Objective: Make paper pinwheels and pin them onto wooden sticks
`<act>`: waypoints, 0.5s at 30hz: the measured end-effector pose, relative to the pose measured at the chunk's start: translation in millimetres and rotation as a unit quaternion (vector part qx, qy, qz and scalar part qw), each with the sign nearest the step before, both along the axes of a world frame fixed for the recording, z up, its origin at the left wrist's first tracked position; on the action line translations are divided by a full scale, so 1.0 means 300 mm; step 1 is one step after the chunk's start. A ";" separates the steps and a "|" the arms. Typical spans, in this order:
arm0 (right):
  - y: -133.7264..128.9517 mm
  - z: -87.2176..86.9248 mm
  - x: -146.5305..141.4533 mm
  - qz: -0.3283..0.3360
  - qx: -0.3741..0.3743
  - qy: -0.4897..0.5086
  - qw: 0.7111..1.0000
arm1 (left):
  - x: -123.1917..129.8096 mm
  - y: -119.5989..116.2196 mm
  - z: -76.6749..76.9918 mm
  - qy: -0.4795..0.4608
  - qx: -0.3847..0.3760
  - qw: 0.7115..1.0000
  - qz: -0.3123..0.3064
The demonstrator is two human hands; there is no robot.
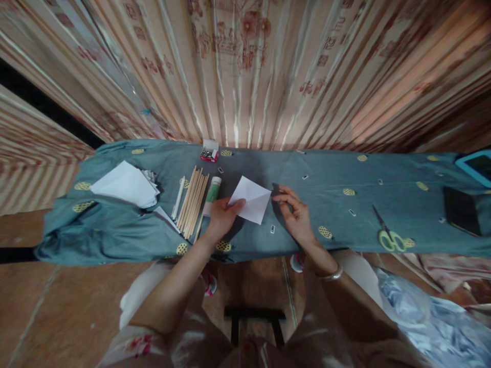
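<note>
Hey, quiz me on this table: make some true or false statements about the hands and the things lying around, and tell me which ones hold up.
1. The left hand holds the white paper square. True.
2. The right hand is gripping the scissors. False: it is near the right corner of the paper, and the scissors lie farther right on the cloth.
3. The wooden sticks lie between a white pen-like item and a green-and-white tube. True.
4. The small red-and-white box is closed. False: the box has its flap up, with small items visible inside.
5. A pile of white paper lies left of the wooden sticks. True.
</note>
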State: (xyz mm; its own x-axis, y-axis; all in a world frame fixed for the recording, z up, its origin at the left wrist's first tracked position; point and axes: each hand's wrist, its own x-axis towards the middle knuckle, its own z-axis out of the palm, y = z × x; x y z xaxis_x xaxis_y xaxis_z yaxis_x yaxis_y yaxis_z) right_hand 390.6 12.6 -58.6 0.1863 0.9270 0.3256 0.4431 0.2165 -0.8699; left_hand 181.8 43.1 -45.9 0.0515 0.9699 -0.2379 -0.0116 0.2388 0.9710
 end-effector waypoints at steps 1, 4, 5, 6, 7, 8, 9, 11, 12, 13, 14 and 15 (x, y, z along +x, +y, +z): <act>0.001 -0.002 0.000 -0.002 0.001 0.002 1.000 | 0.000 0.001 0.001 -0.003 -0.003 1.000 0.001; 0.004 -0.007 0.008 -0.006 -0.003 0.009 1.000 | -0.002 0.006 0.001 -0.003 -0.011 1.000 -0.002; 0.004 -0.008 0.012 -0.007 -0.007 0.012 1.000 | -0.004 0.007 0.000 -0.002 -0.010 1.000 -0.004; 0.003 -0.007 0.016 -0.007 -0.012 0.017 1.000 | -0.006 0.008 -0.001 0.002 -0.008 1.000 -0.007; 0.002 -0.003 0.019 -0.007 -0.017 0.024 1.000 | -0.008 0.009 -0.003 0.008 -0.005 1.000 -0.010; 0.001 0.003 0.019 -0.008 -0.021 0.031 0.999 | -0.010 0.009 -0.004 0.016 -0.002 1.000 -0.013; -0.001 0.013 0.017 -0.008 -0.024 0.038 0.999 | -0.012 0.008 -0.006 0.026 0.001 1.000 -0.017; -0.007 0.043 0.002 -0.007 -0.023 0.045 0.999 | -0.013 0.003 -0.008 0.040 0.004 0.999 -0.030; -0.009 0.063 -0.012 0.000 -0.023 0.044 0.999 | -0.013 0.000 -0.008 0.039 0.006 0.999 -0.036; -0.011 0.086 -0.029 0.005 -0.020 0.044 0.999 | -0.013 -0.003 -0.008 0.035 0.006 0.998 -0.048; -0.012 0.111 -0.051 0.016 -0.019 0.045 0.999 | -0.012 -0.006 -0.008 0.029 0.006 0.998 -0.058; -0.012 0.138 -0.075 0.029 -0.016 0.047 0.998 | -0.011 -0.008 -0.009 0.026 0.007 0.998 -0.063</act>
